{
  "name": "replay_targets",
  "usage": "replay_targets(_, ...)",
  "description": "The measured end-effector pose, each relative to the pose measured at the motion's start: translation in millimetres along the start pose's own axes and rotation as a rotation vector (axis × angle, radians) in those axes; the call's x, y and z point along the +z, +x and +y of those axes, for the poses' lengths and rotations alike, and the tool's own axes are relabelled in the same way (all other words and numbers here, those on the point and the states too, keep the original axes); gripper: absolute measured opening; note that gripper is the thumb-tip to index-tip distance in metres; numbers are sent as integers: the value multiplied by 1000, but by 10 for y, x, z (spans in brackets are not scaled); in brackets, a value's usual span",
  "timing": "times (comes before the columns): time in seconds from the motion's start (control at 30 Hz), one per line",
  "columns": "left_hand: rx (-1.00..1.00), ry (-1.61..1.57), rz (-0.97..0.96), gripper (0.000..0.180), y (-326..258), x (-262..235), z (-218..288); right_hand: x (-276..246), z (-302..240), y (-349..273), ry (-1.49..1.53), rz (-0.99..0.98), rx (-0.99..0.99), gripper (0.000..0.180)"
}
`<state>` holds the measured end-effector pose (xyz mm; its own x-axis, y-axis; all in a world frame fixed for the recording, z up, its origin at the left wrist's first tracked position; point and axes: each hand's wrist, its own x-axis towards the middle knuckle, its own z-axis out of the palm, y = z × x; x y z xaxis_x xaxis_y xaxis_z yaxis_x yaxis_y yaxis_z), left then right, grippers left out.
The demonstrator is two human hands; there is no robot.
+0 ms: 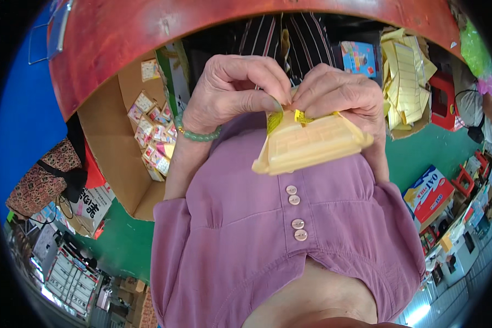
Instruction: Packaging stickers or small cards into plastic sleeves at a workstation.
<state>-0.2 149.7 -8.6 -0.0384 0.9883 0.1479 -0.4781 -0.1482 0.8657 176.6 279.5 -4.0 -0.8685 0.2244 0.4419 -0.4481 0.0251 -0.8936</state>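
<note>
A pale yellow plastic tray-like package (317, 146), ridged on its face, is held up tilted in front of my chest. My left hand (240, 90), with a green bead bracelet (198, 134) at the wrist, pinches its upper left edge between thumb and fingers, by a yellow-green printed strip (275, 121). At the top edge, close to the left fingertips, my right hand (341, 95) is closed on the package. A small yellow printed tab (300, 116) shows under the right fingertips. What exactly lies between the fingertips is too small to make out.
On the left stands an open cardboard box (106, 147) holding several small printed packs (157, 131). A box on the right holds flat yellow pieces (407, 76), beside a blue printed box (358, 58). A red curved table edge (246, 28) crosses the top.
</note>
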Motion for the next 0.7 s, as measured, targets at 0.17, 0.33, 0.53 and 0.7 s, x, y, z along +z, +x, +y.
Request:
replay_targets(0.17, -5, 33, -95, 10, -22, 25, 3, 5, -61, -42, -5, -106, -59, 26)
replay_targets(0.33, 9, 121, -105, 12, -57, -7, -17, 57, -67, -97, -36, -98, -5, 22)
replay_targets(0.53, 19, 134, -139, 13, -92, -15, 6, 136, -90, -107, -58, -115, 35, 24)
replay_targets(0.7, 13, 143, -116, 12, -166, -22, -31, 174, -72, -118, -39, -126, 64, 19)
